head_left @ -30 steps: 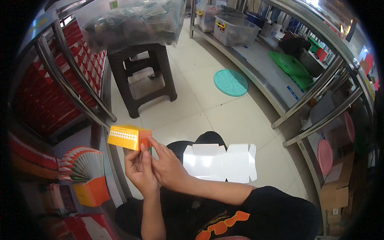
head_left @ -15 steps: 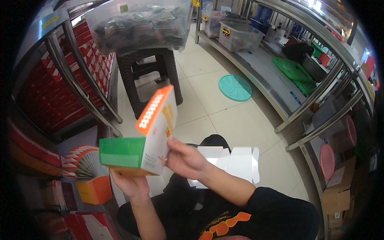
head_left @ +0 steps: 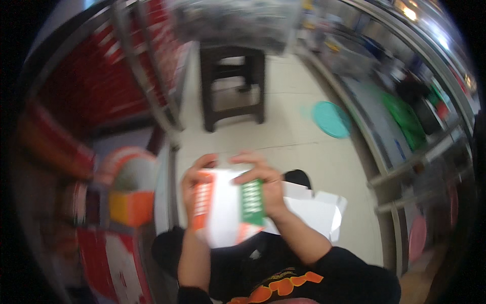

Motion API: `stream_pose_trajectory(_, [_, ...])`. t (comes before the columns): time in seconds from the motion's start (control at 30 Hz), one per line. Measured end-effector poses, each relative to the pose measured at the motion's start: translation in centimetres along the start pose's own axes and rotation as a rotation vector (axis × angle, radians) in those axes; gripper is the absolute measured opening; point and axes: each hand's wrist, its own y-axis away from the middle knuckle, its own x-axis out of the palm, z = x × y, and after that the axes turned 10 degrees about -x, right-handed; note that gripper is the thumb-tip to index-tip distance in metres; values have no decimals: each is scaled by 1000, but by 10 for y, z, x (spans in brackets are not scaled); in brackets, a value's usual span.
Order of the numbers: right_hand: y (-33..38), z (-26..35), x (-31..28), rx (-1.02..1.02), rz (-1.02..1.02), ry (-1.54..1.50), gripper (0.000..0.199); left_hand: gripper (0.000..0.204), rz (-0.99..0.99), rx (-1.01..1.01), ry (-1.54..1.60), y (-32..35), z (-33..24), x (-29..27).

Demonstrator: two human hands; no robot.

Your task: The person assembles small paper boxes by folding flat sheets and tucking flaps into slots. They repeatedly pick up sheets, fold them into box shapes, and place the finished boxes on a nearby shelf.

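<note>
two long metal shelf racks take up most of the view, the left rack (head_left: 147, 86) packed with red stock and the right rack (head_left: 405, 167) bending along the other side, both smeared by motion blur that was not in the picture half a second ago. the pale tiled floor (head_left: 293, 131) runs between them. a dark plastic stool (head_left: 233, 86) stands on it under a blurred clear bag of dark goods (head_left: 233, 20), higher in the frame than before. the flat white carton blank (head_left: 319, 213) lies across the person's lap, partly behind the right forearm, much where it lay earlier. the teal round lid (head_left: 330, 119) sits on the floor beside the right rack.

the small folded carton (head_left: 228, 207) is held in front of the chest between both hands, its white panel facing the camera, an orange strip at its left edge and a green strip at its right. half a second ago it stood raised and tilted, orange end upward and green face showing; now it is lower and turned flat toward the camera. the left hand (head_left: 195, 177) wraps the orange edge, fingers curled closed over the top corner. the right hand (head_left: 263, 182) grips the green edge, fingers bent down over it, where earlier it reached behind the box. at the left, a fan of orange-edged cartons (head_left: 126, 167) rests on the shelf above an orange box (head_left: 130, 206).
</note>
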Motion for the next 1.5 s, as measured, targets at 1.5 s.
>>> stream_pose_trajectory(1.5, [-75,-124,250,-317,226,416,59,52,-771,-180,-1625,73,-114,-230])
